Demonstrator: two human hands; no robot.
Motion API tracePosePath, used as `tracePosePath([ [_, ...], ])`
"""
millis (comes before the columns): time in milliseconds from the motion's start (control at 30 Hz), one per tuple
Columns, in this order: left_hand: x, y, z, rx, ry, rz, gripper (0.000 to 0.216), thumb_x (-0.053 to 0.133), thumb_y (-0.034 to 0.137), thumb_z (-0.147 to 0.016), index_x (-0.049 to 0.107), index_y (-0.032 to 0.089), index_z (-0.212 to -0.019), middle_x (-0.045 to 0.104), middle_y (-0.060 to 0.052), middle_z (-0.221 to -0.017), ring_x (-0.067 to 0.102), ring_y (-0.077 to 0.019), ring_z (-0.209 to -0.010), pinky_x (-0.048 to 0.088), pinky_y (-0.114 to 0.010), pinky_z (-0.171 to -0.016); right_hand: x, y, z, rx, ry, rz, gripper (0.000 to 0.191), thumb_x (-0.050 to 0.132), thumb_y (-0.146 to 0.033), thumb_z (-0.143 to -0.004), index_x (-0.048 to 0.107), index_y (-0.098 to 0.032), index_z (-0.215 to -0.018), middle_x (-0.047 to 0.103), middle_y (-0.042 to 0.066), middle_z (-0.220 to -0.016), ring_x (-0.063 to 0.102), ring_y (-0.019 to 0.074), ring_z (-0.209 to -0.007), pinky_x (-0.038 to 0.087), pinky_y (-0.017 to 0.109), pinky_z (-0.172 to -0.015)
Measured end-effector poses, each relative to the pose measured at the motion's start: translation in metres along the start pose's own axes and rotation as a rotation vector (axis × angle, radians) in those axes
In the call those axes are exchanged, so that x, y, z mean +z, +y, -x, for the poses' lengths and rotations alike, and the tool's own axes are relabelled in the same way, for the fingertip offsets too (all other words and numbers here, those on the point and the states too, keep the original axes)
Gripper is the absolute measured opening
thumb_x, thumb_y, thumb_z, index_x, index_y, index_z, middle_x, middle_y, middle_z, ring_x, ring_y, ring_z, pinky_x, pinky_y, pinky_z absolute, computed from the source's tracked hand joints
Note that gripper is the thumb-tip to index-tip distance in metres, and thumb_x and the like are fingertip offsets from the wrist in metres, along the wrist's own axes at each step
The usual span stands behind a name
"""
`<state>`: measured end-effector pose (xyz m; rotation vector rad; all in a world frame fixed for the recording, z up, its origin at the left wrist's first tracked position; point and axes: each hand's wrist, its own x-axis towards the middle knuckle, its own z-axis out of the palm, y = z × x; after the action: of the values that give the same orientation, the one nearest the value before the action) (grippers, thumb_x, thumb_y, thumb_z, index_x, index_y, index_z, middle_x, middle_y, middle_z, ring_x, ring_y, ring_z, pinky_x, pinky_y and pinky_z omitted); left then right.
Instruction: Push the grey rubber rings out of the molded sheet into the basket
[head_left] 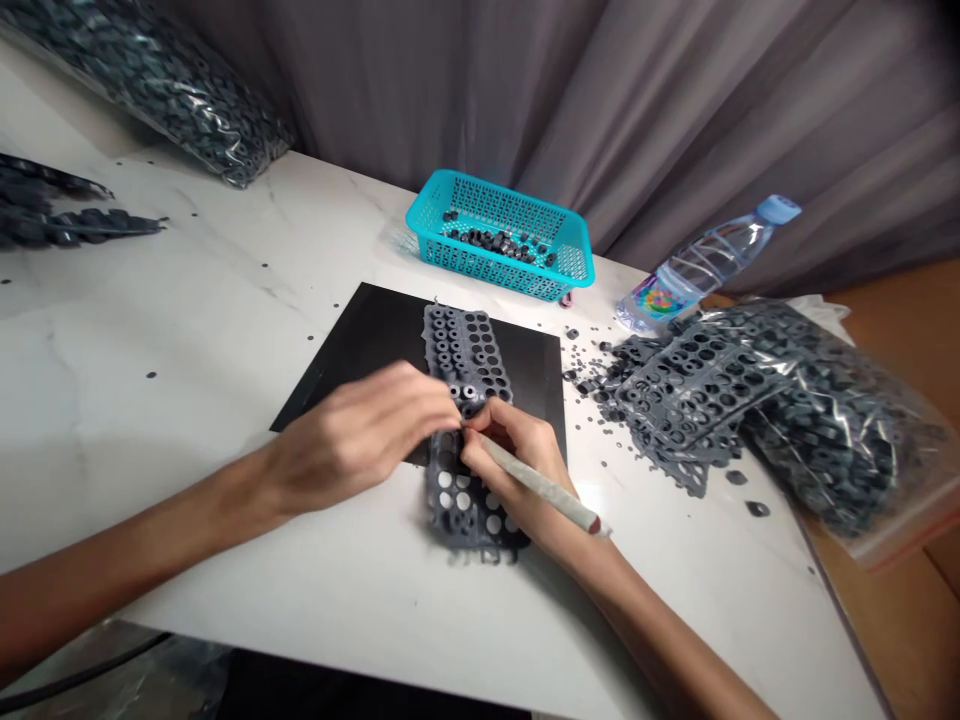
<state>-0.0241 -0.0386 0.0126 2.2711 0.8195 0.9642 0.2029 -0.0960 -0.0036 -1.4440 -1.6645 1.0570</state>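
A dark grey perforated rubber sheet [489, 352] with rows of round holes and small ring-shaped parts lies partly on a flat black board [360, 350]. Its near end extends over the white table. My right hand [525, 455] grips a pale pen-like tool [544, 487] with a reddish end, its tip down at the sheet's middle. My left hand [367, 425] is closed, fingertips pinched together over the sheet beside the tool's tip. Whatever those fingertips hold is hidden.
Behind the board stands a turquoise basket [499, 283] with small black pieces inside. To the right are a water bottle [701, 265], a pile of punched sheets [675, 400] and a filled plastic bag [847, 440]. Another full bag [172, 95] lies back left; dark strips [67, 215] lie left.
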Motion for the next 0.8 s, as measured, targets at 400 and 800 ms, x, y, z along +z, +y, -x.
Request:
tracePosePath([
  [400, -0.003, -0.007, -0.013, -0.594, -0.044, 0.824, 0.018, 0.076, 0.036, -0.098, 0.074, 0.02, -0.103, 0.07, -0.004, -0.108, 0.063, -0.0151, -0.1, 0.051, -0.028, -0.095, -0.002, 0.012, -0.002, 0.069, 0.171, -0.4, 0.019, 0.068, -0.037, -0.099, 0.063, -0.021, -0.092, 0.065, -0.002, -0.072, 0.059, 0.0119, -0.051, 0.049, 0.023, -0.046],
  [800, 0.0, 0.002, -0.008, -0.789, -0.33, 1.084, 0.031, 0.073, 0.041, -0.1, 0.08, 0.022, -0.123, 0.079, -0.01, -0.122, 0.074, -0.0195, -0.108, 0.056, -0.034, -0.108, -0.002, 0.007, 0.0, 0.047, 0.208, -0.255, 0.028, 0.066, -0.046, -0.103, 0.063, -0.022, -0.091, 0.063, -0.003, -0.063, 0.058, 0.0135, -0.053, 0.046, 0.025, -0.051],
])
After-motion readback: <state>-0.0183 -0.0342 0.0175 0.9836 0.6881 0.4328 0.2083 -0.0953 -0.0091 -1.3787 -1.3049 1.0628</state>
